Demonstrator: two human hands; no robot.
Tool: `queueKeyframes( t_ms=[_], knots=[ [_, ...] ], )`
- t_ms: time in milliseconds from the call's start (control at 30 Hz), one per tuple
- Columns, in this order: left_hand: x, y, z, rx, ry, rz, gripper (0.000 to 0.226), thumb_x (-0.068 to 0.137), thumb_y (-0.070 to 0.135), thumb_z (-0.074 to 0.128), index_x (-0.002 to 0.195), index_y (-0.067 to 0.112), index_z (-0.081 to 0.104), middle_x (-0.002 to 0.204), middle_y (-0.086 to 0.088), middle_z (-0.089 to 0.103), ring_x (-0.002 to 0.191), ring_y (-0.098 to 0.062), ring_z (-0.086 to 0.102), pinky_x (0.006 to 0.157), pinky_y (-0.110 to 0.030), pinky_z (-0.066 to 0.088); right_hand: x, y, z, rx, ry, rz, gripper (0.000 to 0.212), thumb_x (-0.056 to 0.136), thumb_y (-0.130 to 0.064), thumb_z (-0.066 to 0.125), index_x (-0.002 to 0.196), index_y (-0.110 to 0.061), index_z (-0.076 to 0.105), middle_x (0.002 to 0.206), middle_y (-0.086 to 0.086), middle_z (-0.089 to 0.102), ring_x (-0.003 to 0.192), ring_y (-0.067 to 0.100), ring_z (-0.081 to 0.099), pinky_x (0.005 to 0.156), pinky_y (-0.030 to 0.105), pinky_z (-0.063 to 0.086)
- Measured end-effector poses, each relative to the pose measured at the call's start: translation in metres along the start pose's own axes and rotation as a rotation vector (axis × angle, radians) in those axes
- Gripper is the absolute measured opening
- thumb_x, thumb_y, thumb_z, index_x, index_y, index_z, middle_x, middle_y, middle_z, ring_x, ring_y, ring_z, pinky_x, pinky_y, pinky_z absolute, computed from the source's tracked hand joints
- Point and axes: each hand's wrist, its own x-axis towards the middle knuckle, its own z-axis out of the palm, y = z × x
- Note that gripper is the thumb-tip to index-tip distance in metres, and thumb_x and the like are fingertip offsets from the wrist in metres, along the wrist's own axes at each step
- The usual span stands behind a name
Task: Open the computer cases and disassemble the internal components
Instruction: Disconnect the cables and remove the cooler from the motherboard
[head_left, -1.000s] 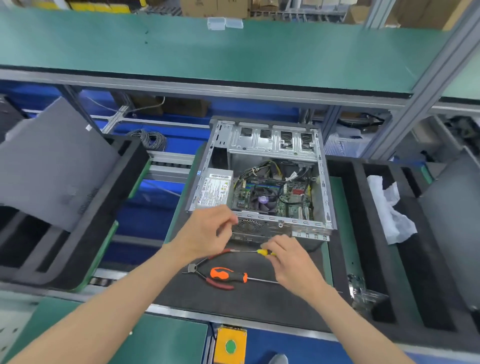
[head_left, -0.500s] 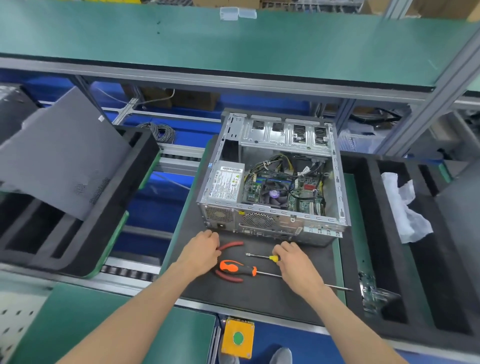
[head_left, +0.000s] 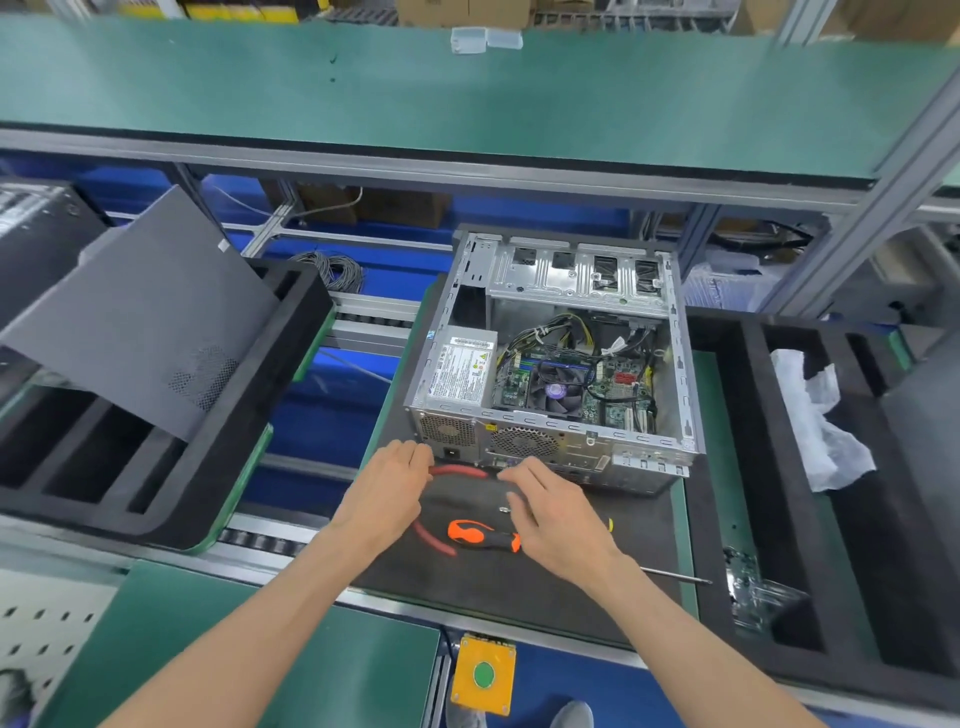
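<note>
An open computer case (head_left: 675, 343) lies on its side on a black mat (head_left: 519, 582), showing the power supply (head_left: 460, 370), CPU fan (head_left: 555, 391) and motherboard. In front of it lie red-handled pliers (head_left: 457, 472) and an orange-and-black screwdriver (head_left: 483, 535). My left hand (head_left: 384, 493) rests on the mat with relaxed fingers touching the pliers' upper handle. My right hand (head_left: 556, 514) hovers with spread fingers over the screwdriver's shaft and holds nothing. Only the yellow end of a small screwdriver (head_left: 610, 524) shows beyond my right hand.
The grey side panel (head_left: 145, 322) leans on a black foam tray (head_left: 249, 467) at the left. Another foam tray (head_left: 737, 415) at the right holds a white bag (head_left: 815, 415) and a clear bag of parts (head_left: 753, 592). A yellow button box (head_left: 483, 673) sits at the near edge.
Both hands came down from the case's rear edge to the mat. My right hand let go of the small yellow screwdriver and moved left over the orange one.
</note>
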Motion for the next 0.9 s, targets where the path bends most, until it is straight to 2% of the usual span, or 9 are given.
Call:
queueKeyframes(
  t_ms=[100,200,367,433,467,533,633,733,900],
  knots=[
    [0.001,0.015,-0.033,0.022,0.122,0.161,0.024,0.071,-0.001,0.081,0.087,0.008,0.065,0.080,-0.007,0.063,0.071,-0.027,0.058,0.062,-0.039,0.053,0.010,-0.016,-0.012,0.017,0.120,-0.034,0.018,0.097,-0.007,0.057,0.114,-0.004,0.062,0.102,0.007,0.058,0.080,0.023,0.057,0.071,0.033,0.047],
    [0.016,0.036,-0.066,0.109,0.181,0.307,0.028,0.064,0.001,0.083,0.083,0.011,0.066,0.077,-0.003,0.061,0.070,-0.023,0.058,0.062,-0.034,0.052,0.019,-0.022,-0.029,-0.016,0.196,-0.018,0.021,0.098,-0.017,0.055,0.115,-0.006,0.062,0.104,0.006,0.059,0.091,0.026,0.059,0.074,0.040,0.052],
    [0.065,0.070,-0.108,0.157,0.343,0.552,0.028,0.079,0.001,0.040,0.087,0.008,0.066,0.080,-0.006,0.063,0.072,-0.025,0.058,0.065,-0.034,0.051,0.036,-0.011,-0.062,0.031,0.138,0.110,0.021,0.104,-0.022,0.047,0.118,-0.013,0.059,0.103,0.010,0.071,0.088,0.038,0.064,0.072,0.049,0.049],
    [0.089,0.081,-0.114,0.038,0.398,0.593,0.025,0.087,0.001,0.043,0.094,0.006,0.067,0.088,-0.007,0.065,0.080,-0.025,0.058,0.071,-0.037,0.053,0.041,0.000,-0.076,0.040,0.182,0.209,0.018,0.106,-0.022,0.046,0.114,-0.011,0.058,0.091,0.013,0.071,0.077,0.039,0.062,0.066,0.049,0.049],
    [0.101,0.085,-0.113,-0.084,0.400,0.532,0.014,0.091,0.004,0.056,0.101,0.006,0.066,0.098,-0.006,0.064,0.089,-0.024,0.057,0.079,-0.036,0.051,0.042,0.006,-0.083,0.092,0.226,0.265,0.017,0.106,-0.022,0.047,0.111,-0.011,0.058,0.085,0.013,0.070,0.069,0.035,0.060,0.062,0.046,0.048],
    [0.118,0.094,-0.110,-0.416,0.389,0.241,0.031,0.092,0.024,0.068,0.118,0.012,0.056,0.117,0.000,0.053,0.106,-0.016,0.045,0.094,-0.027,0.039,0.043,0.016,-0.094,0.230,0.337,0.383,0.014,0.106,-0.019,0.047,0.105,-0.012,0.059,0.071,0.007,0.062,0.054,0.022,0.049,0.052,0.037,0.038],
    [0.132,0.110,-0.104,-0.934,0.175,-0.126,0.027,0.099,0.044,0.055,0.105,0.018,0.060,0.099,0.009,0.061,0.084,-0.003,0.055,0.075,-0.018,0.045,0.046,0.031,-0.105,0.292,0.445,0.527,0.015,0.107,-0.018,0.044,0.101,-0.012,0.056,0.064,0.003,0.052,0.052,0.016,0.038,0.051,0.033,0.028],
    [0.144,0.124,-0.094,-1.199,-0.047,-0.209,0.041,0.105,0.035,0.047,0.081,0.012,0.071,0.060,0.002,0.063,0.049,-0.014,0.055,0.051,-0.030,0.047,0.051,0.040,-0.107,0.354,0.440,0.606,0.016,0.108,-0.019,0.040,0.097,-0.015,0.051,0.068,0.002,0.050,0.056,0.016,0.038,0.050,0.028,0.027],
    [0.163,0.134,-0.086,-1.347,-0.104,-0.255,0.041,0.101,0.032,0.056,0.070,0.016,0.077,0.060,-0.007,0.064,0.053,-0.020,0.057,0.054,-0.032,0.049,0.070,0.048,-0.112,0.791,0.289,0.719,0.052,0.088,-0.075,0.046,0.114,-0.031,0.047,0.083,-0.011,0.061,0.065,0.003,0.052,0.062,0.025,0.039]
  ],
)
